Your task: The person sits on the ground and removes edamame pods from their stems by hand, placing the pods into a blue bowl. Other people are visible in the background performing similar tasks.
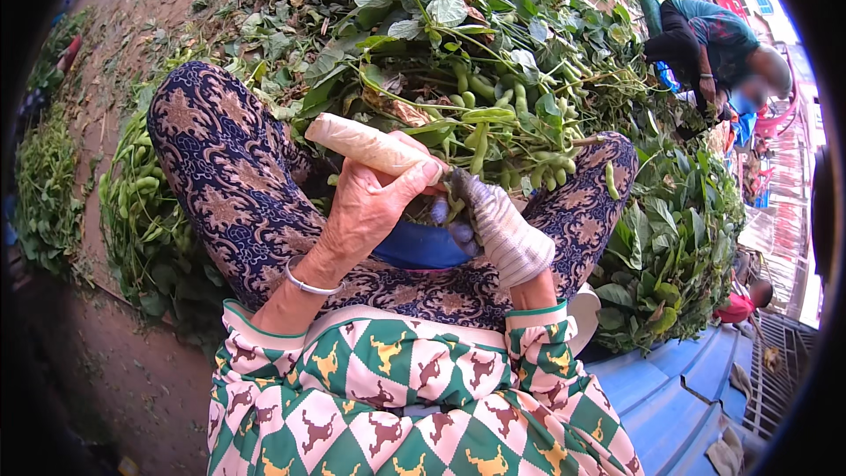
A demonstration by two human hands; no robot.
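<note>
My bare left hand (373, 201) grips a thick, pale, wrapped handle (370, 145); whatever tool tip it has is hidden between my hands. My right hand (492, 225) wears a striped knit glove with dark, stained fingers, closed on a green soybean stem just to the right of the handle's end. Soybean plants with green pods (489, 109) lie across my lap beyond both hands. Below my fingers, between my thighs, part of a blue basin (420, 248) shows. A loose soybean pod (611, 180) rests on my right knee.
Piled soybean plants (667, 244) stand at my right, more (142, 198) beside my left leg. A co-worker (720, 59) sits bent over at the upper right; another person (740, 304) is farther down. Blue metal sheeting (667, 403) lies at the lower right.
</note>
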